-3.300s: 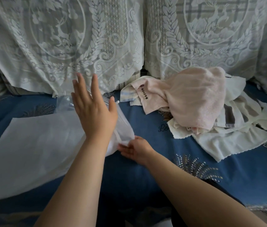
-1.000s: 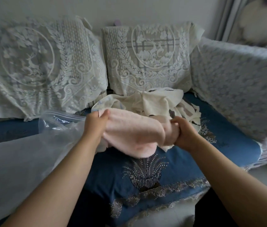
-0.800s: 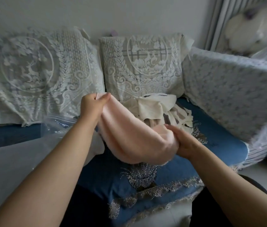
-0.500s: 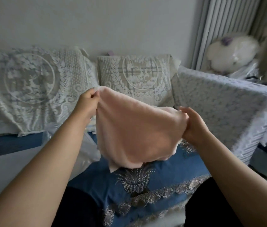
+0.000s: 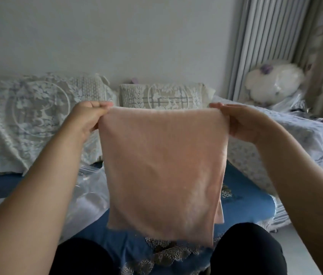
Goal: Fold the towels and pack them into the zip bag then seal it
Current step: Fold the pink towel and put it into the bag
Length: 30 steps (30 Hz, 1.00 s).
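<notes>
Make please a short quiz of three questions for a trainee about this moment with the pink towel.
1. True or false: the pink towel lies flat on the blue sofa seat.
2. Which hands hold the towel? A) left only B) right only C) both
3. Fill in: the clear zip bag lies to the ____ of the hanging towel.

Key: 1 false: it hangs in the air. 2 C: left hand and right hand pinch the top corners. 3 left.
</notes>
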### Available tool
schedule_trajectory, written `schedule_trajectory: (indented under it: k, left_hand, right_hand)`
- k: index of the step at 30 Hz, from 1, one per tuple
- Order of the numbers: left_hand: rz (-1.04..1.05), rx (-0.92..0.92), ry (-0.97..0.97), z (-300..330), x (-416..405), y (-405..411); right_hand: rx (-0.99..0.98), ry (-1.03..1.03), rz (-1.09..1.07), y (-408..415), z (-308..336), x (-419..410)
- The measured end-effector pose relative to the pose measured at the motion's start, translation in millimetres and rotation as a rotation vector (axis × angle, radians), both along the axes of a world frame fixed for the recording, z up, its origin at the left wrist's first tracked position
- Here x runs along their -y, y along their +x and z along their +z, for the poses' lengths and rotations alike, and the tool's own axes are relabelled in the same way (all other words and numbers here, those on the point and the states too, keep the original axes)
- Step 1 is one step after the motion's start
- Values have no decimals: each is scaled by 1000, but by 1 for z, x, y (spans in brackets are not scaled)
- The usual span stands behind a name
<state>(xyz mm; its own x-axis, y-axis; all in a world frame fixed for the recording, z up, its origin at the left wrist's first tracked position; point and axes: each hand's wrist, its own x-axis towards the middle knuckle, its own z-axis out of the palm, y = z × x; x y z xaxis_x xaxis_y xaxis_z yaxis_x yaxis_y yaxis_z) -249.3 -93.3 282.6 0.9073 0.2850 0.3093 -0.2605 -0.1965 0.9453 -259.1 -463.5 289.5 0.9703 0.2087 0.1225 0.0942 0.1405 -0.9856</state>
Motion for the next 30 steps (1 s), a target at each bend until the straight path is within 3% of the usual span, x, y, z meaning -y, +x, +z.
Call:
schedule_trajectory:
  k: [6,9,12,15,17,20,23,26,30]
  left_hand:
    - [65,-112,154,-36,-7,25]
    - [89,-94,264,-54,-7,38]
    - [228,82,351,-43,-4,47]
    - [298,308,372,-34,0,41]
    - [304,329,458,-46,-4,34]
    - [174,67,639,-83,-16,18]
    - [-130,-376,953,-131,-26,-9]
    - [-465,-671,1234,-177,-23,-33]
    - [-774,-922,1312,-191,-17,-51]
  right_hand:
    - [-115,-541,44,46,-26,-11]
    - [70,-642,-236,66,-36,-28]
    - [268,-618,-492,80,-26,-38]
    - [445,-695,-566,77,-21,-42]
    - [520,-812,-546,67,-30,-38]
    - [485,-1088,-331,52,-65,-22]
    - [292,-1283,4,40,-121,-7]
    - [128,-1431,329,17,-180,-5]
    - [-124,-1606,744,-1,-205,-1]
